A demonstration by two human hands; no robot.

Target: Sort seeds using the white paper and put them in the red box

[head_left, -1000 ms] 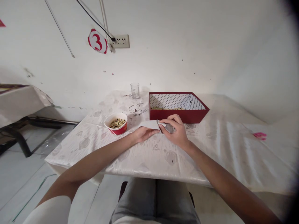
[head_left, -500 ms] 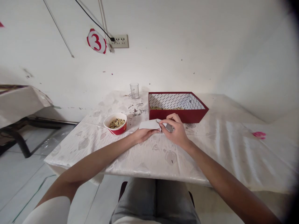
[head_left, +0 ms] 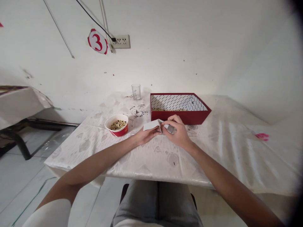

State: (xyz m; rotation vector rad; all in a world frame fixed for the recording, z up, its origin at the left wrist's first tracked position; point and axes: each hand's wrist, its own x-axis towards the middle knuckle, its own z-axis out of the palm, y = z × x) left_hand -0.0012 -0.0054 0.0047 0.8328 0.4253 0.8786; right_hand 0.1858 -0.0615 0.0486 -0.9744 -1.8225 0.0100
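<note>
White paper (head_left: 151, 125), creased, bent down toward right end; held above surface (head_left: 142, 160), right of bowl (head_left: 119, 131), near side of red box (head_left: 178, 117). Left grip (head_left: 148, 135): supporting from beneath. Right grip (head_left: 167, 126): pinching right end. Underside and pinched edge mostly hidden.

Through my head camera I count two bare hands, one left hand (head_left: 145, 136) and one right hand (head_left: 177, 131), and one bent white paper-like piece (head_left: 151, 125). Around my view's centre, there is one red-and-white round bowl (head_left: 120, 132) between 8 and 9 o'clock, one clear glass tumbler (head_left: 136, 92) near 11, and one dark-red, five-sided open box (head_left: 181, 118) between 2 and 3. I also get one cream rectangular socket panel (head_left: 122, 41) at 11 and two cloth-covered tables, one beneath the hands (head_left: 151, 164), one at 9 (head_left: 21, 102).
</note>
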